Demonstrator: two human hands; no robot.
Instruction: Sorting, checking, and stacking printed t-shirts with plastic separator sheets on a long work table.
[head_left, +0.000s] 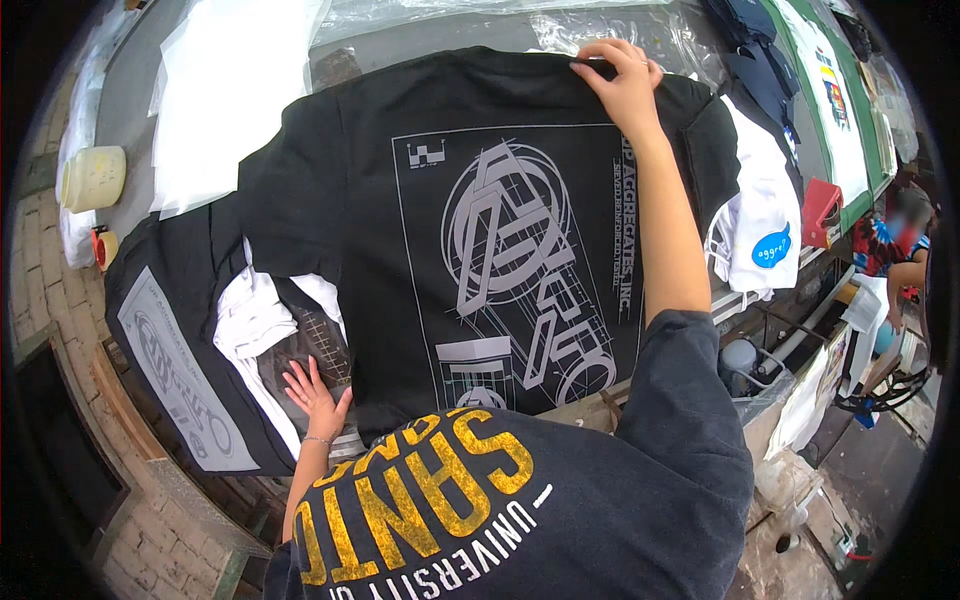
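Observation:
A large black T-shirt [370,220] lies spread across the work table, its front carrying a grey line-drawing print inside a thin frame. At the shirt's far edge, right of the middle, my right hand [625,90] pinches the black fabric between thumb and fingers. My left hand [316,402] rests with fingers spread on a dark, marked surface [318,335], beside the shirt's near left side. White cloth [255,320] is bunched just left of that hand. Farther left lies another black garment [190,255] with a grey printed panel [175,370].
White sheets [230,90] cover the far left of the table [130,95], near a pale plastic tub [93,178]. Clear plastic [640,30] lies at the back. On the right are folded white shirts [755,215], a red object [822,212] and another person [900,235].

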